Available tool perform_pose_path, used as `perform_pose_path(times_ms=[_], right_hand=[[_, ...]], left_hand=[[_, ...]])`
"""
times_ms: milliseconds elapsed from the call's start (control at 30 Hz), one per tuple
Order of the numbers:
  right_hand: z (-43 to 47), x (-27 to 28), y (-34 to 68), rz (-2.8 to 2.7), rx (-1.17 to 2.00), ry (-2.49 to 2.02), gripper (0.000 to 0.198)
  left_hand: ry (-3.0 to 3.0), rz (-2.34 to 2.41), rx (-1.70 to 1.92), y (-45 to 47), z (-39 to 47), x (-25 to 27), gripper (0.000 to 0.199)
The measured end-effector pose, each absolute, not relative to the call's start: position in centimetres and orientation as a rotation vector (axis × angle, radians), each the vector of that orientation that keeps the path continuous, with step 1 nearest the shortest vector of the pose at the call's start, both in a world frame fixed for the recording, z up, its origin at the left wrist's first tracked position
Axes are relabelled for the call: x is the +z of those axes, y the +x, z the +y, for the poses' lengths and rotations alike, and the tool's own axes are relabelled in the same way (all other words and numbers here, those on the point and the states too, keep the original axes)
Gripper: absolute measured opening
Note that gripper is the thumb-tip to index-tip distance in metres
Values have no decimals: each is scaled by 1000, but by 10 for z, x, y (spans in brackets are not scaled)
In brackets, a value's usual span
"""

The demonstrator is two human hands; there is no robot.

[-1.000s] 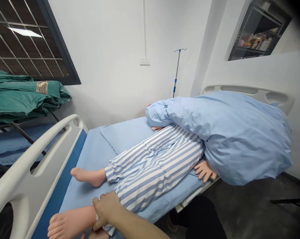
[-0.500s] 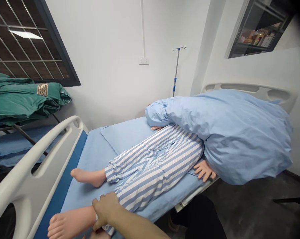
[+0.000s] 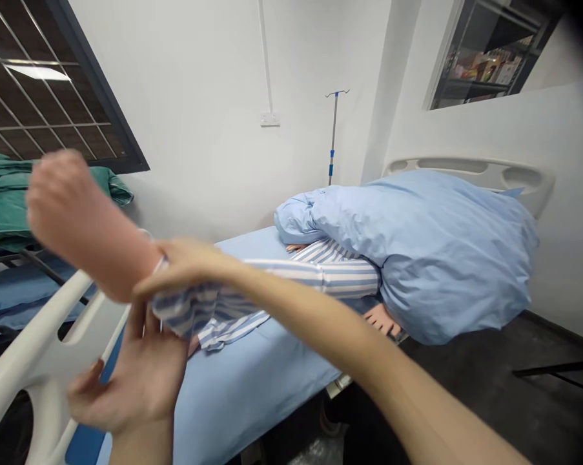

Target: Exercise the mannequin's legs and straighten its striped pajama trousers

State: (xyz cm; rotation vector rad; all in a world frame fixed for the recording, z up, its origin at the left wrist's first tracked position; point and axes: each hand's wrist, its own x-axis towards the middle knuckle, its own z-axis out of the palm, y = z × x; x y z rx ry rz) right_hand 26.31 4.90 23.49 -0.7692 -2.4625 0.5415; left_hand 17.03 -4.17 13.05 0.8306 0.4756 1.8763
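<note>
A mannequin's leg in blue-and-white striped trousers point(image 3: 296, 274) is raised off the bed, its bare foot point(image 3: 85, 223) in the air at the left. My right hand point(image 3: 189, 261) is wrapped round this leg just above the ankle, over the trouser cuff. Below it is my left hand point(image 3: 136, 381), palm up, thumb apart and fingers stretched towards the underside of the ankle. Its fingertips are partly hidden there, so I cannot tell how firmly they touch. The mannequin's other leg lies behind, mostly covered from view. A mannequin hand point(image 3: 382, 320) rests at the bed's near edge.
A bunched light-blue quilt point(image 3: 456, 258) covers the mannequin's upper body. The bed's pale footboard point(image 3: 53, 349) stands close at the left. Behind are a drip stand point(image 3: 333, 135) and a green folded cloth point(image 3: 3, 200) on another bed.
The near leg has been lifted from the mattress, its foot moving up and left. My right hand has risen with it, and my left hand has come into fuller view beneath.
</note>
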Motion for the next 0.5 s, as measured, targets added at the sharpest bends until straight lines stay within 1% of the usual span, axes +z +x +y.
perform_pose_path(times_ms=[33,100,200,267,333,400,433,500], right_hand=[[51,252,276,-2419,665,-706,43],[55,280,300,-2326,769,-663,41],[63,307,327,-2273,727,-617,41],[68,316,336,-2305,679,-589,46],[69,318,337,-2336,619,-576,53],[68,312,329,-2355,541,-570,59],[67,306,322,-2360,513,-577,60],[65,289,303,-2386,483,-602,54]], left_hand=[[881,385,1873,179,-38,145,59],[954,225,1815,196,-30,172,59],[962,28,1713,215,-24,203,57],[949,-46,1639,222,-23,216,57],[926,-53,1609,223,-25,220,58],[871,10,1667,219,-26,214,56],[836,63,1714,215,-27,209,54],[780,185,1794,203,-29,193,52]])
